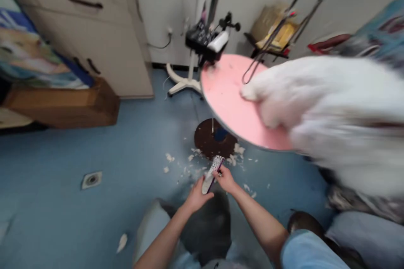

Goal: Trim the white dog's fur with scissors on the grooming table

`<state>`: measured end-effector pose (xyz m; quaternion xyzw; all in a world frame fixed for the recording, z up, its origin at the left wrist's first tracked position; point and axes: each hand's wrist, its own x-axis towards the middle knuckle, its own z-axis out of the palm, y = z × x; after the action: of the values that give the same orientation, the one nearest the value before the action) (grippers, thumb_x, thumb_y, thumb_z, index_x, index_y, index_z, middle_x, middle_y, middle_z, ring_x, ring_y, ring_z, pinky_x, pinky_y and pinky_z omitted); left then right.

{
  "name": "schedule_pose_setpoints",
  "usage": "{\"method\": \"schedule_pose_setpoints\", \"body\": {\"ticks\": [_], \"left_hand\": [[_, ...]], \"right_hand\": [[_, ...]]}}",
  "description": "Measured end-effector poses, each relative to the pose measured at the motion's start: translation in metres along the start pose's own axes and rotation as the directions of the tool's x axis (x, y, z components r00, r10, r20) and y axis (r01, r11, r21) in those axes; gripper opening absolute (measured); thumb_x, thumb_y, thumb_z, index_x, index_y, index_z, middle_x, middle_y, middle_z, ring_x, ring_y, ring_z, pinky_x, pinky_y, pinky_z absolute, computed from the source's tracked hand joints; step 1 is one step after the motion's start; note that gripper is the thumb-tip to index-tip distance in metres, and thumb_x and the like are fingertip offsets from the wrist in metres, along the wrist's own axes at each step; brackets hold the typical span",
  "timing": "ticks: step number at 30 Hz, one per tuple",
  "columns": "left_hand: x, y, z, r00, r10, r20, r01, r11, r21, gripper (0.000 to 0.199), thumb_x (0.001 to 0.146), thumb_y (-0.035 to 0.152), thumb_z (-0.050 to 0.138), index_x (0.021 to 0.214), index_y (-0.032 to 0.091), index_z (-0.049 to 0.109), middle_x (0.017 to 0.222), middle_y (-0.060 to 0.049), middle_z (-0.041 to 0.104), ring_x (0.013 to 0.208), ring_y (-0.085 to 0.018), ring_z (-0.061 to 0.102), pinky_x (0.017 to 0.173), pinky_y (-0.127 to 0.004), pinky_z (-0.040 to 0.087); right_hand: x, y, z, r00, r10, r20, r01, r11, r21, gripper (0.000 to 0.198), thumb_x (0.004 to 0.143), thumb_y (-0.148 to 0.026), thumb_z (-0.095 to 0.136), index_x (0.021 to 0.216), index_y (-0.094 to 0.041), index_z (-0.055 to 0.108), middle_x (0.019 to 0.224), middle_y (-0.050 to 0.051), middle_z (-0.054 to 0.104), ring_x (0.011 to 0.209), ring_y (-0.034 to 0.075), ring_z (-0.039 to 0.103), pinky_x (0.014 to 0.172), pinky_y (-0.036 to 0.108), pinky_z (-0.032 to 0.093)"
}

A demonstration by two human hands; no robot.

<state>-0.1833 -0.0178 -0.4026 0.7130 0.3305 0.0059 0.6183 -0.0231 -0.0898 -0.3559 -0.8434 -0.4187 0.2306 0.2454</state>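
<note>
A metal comb (217, 163) with a purple spine is held low in front of me, slanting up and to the right. My right hand (225, 179) grips it along the right side, with a ring on one finger. Around the comb's lower end are the fingers and thumb of my left hand (198, 195). Pale stuff like fur covers the comb's lower part, and blur hides its detail. A white dog (334, 96) with a fluffy coat is on the round pink grooming table (229, 101), up to the right of my hands.
White fur tufts (239, 149) litter the blue floor around the brown round base (204, 134). A wheeled stand (186, 84) carries a black tool tray (202, 42) beside the table. A cabinet (104, 42) and a cardboard box (63, 103) stand at left. Another person's shoe (303, 223) may be at lower right.
</note>
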Motion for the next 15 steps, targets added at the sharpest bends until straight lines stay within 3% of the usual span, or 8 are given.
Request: {"method": "schedule_pose_setpoints", "body": {"ticks": [1, 3, 6, 8, 11, 13, 15], "left_hand": [[-0.015, 0.029, 0.002, 0.995, 0.014, 0.100, -0.005, 0.996, -0.086, 0.057, 0.065, 0.050, 0.063, 0.107, 0.012, 0.062, 0.114, -0.023, 0.071, 0.112, -0.036, 0.068, 0.100, -0.047, 0.051], [-0.055, 0.083, 0.004, 0.966, 0.005, 0.258, 0.052, 0.975, -0.215, 0.043, 0.070, 0.060, 0.053, 0.084, 0.020, 0.053, 0.076, -0.011, 0.069, 0.071, -0.026, 0.070, 0.071, -0.039, 0.055], [-0.121, 0.147, 0.000, 0.952, -0.050, 0.303, 0.124, 0.965, -0.232, 0.051, 0.070, 0.074, 0.046, 0.077, 0.023, 0.045, 0.060, -0.003, 0.061, 0.050, -0.019, 0.058, 0.052, -0.032, 0.045], [-0.156, 0.177, -0.011, 0.973, -0.036, 0.229, 0.076, 0.983, -0.169, 0.055, 0.071, 0.079, 0.040, 0.071, 0.024, 0.044, 0.059, -0.004, 0.060, 0.052, -0.020, 0.058, 0.054, -0.034, 0.046], [-0.188, 0.198, -0.044, 0.999, 0.004, 0.035, -0.002, 0.998, -0.061, 0.056, 0.078, 0.076, 0.027, 0.066, 0.024, 0.046, 0.064, -0.010, 0.065, 0.067, -0.025, 0.064, 0.072, -0.041, 0.054], [-0.202, 0.195, -0.072, 1.000, 0.002, -0.030, -0.001, 1.000, 0.028, 0.056, 0.078, 0.071, 0.028, 0.077, 0.023, 0.057, 0.085, -0.015, 0.074, 0.089, -0.029, 0.070, 0.091, -0.044, 0.054], [-0.219, 0.180, -0.098, 1.000, -0.017, 0.022, 0.013, 0.980, 0.198, 0.056, 0.069, 0.069, 0.042, 0.089, 0.022, 0.065, 0.112, -0.017, 0.074, 0.116, -0.032, 0.066, 0.107, -0.045, 0.046]], "right_hand": [[-0.018, -0.021, -0.027, 0.997, 0.003, -0.082, 0.011, 0.985, 0.171, 0.021, 0.091, -0.029, 0.050, 0.098, -0.019, 0.068, 0.089, 0.004, 0.072, 0.082, 0.018, 0.063, 0.076, 0.028, 0.052], [-0.058, -0.062, -0.072, 0.982, 0.069, -0.176, 0.011, 0.908, 0.420, 0.021, 0.085, -0.037, 0.057, 0.092, -0.019, 0.065, 0.084, 0.003, 0.068, 0.076, 0.017, 0.058, 0.074, 0.029, 0.051], [-0.123, -0.117, -0.116, 0.979, 0.178, -0.096, -0.104, 0.850, 0.516, 0.030, 0.082, -0.050, 0.057, 0.076, -0.020, 0.058, 0.069, -0.001, 0.059, 0.065, 0.015, 0.051, 0.065, 0.027, 0.046], [-0.166, -0.146, -0.134, 0.972, 0.217, -0.090, -0.138, 0.838, 0.528, 0.039, 0.083, -0.058, 0.053, 0.070, -0.021, 0.055, 0.064, -0.001, 0.055, 0.063, 0.015, 0.048, 0.063, 0.027, 0.044], [-0.215, -0.173, -0.160, 0.912, 0.323, -0.253, -0.136, 0.820, 0.555, 0.046, 0.084, -0.066, 0.051, 0.071, -0.022, 0.056, 0.065, 0.000, 0.057, 0.065, 0.017, 0.051, 0.065, 0.029, 0.045], [-0.237, -0.179, -0.174, 0.863, 0.414, -0.289, -0.173, 0.780, 0.601, 0.050, 0.080, -0.072, 0.053, 0.067, -0.023, 0.054, 0.062, 0.001, 0.055, 0.063, 0.017, 0.051, 0.063, 0.031, 0.046], [-0.253, -0.182, -0.179, 0.854, 0.475, -0.213, -0.233, 0.714, 0.660, 0.054, 0.074, -0.077, 0.056, 0.062, -0.024, 0.050, 0.056, 0.000, 0.052, 0.058, 0.018, 0.050, 0.059, 0.032, 0.046]]}}
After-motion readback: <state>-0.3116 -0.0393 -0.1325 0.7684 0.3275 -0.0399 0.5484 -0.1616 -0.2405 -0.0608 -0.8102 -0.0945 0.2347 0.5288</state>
